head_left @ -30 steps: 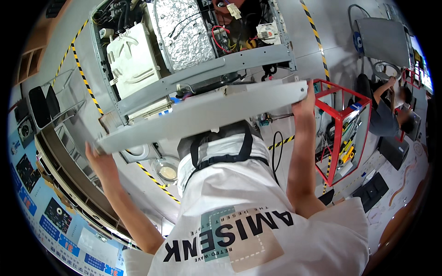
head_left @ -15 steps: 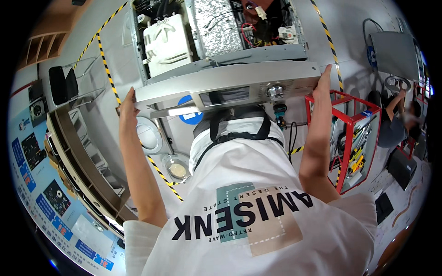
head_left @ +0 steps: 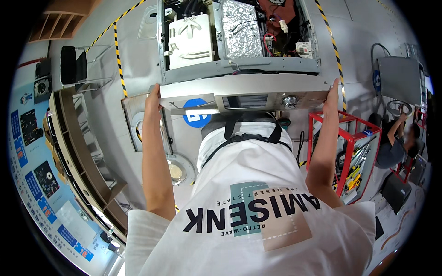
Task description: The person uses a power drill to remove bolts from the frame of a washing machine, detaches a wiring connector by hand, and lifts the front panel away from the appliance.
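A long silver appliance control panel (head_left: 258,83) spans the space in front of my waist, with a dark display (head_left: 246,101) and a round knob (head_left: 290,101) on its face. My left hand (head_left: 153,98) grips its left end; my right hand (head_left: 331,97) is closed on the right end. Just beyond lies the grey front crossbar (head_left: 276,66) of an open-topped machine; whether the panel touches it I cannot tell. Inside the machine are a white plastic housing (head_left: 190,43), a foil-covered block (head_left: 239,32) and loose wires. The fingers beneath the panel are partly hidden.
A red-framed tool cart (head_left: 340,186) stands by my right arm. Yellow-black tape (head_left: 119,62) marks the floor. A chair (head_left: 69,64) and shelving (head_left: 69,138) are at left. Another person (head_left: 393,149) sits at far right. A ring-shaped part (head_left: 186,165) lies near my left arm.
Both hands have moved the panel toward the machine. It now sits more level, and its left end lines up more closely with the machine's left side. The whole view has shifted slightly.
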Motion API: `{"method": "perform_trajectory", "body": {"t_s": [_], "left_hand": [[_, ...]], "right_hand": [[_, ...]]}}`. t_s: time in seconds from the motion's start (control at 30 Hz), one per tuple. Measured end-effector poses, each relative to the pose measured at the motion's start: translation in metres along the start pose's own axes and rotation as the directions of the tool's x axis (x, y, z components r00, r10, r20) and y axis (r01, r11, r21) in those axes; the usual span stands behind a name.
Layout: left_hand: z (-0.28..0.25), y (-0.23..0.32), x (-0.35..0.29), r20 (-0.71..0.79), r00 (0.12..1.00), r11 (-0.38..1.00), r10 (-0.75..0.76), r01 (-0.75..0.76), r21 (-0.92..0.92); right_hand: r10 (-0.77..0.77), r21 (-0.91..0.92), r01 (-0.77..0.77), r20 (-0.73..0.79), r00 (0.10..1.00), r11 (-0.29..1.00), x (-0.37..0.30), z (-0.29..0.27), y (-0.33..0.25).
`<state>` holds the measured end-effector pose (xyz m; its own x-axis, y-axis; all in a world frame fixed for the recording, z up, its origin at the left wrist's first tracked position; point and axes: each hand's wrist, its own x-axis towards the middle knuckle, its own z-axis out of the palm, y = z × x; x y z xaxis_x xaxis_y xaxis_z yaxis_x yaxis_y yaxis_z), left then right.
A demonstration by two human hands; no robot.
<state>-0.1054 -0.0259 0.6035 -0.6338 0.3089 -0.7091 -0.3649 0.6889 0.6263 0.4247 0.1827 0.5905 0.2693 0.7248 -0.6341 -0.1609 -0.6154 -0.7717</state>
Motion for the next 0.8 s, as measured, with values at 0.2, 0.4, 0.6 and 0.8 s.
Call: {"method": "perform_trajectory", "body": {"t_s": [0.2,0.4,0.6,0.8], "left_hand": [[0.001,-0.023,0.009,0.094,0.994,0.99,0.051,-0.038,-0.138],[0.021,-0.022,-0.018,0.075,0.989,0.947,0.127,-0.099,-0.305],[0.013,-0.057,-0.026,0.065,0.994,0.919,-0.087,0.105,-0.38],[-0.009,-0.091,-0.011,0.223,0.969,0.772,-0.106,0.222,-0.596]], "right_hand": [[-0.109,0.063,0.109,-0.008,0.994,0.992,0.015,-0.014,0.022],[-0.087,0.274,0.064,0.07,0.994,0.959,0.023,-0.04,0.048],[0.018,0.37,-0.082,0.175,0.984,0.926,0.017,-0.056,0.083],[0.046,0.437,-0.162,0.265,0.963,0.885,0.003,-0.042,0.088]]}}
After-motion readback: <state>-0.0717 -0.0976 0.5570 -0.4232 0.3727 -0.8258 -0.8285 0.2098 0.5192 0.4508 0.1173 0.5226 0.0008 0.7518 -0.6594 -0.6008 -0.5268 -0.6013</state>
